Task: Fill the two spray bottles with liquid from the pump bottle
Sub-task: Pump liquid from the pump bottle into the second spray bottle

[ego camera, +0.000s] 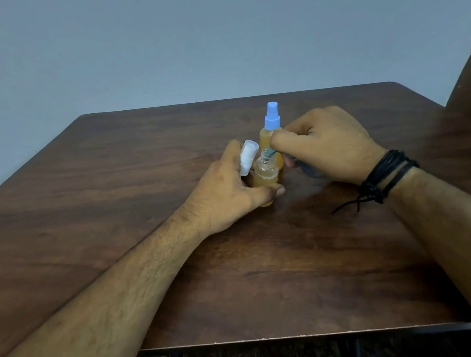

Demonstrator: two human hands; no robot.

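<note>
The table [142, 226] in the middle of the frame is seen to be of dark brown wood grain, smooth, with a soft sheen near its centre. The two spray bottles [265, 177] at the centre are made of clear, glossy plastic, tinted amber by the liquid inside. An opaque, matt blue plastic spray head [272, 115] is carried on the farther one. A translucent, frosted white plastic cap [247, 157] is seen at centre left. Matt black cords [385, 177] are wound round the wrist at right. The wall [201, 27] above is painted matt.
</note>
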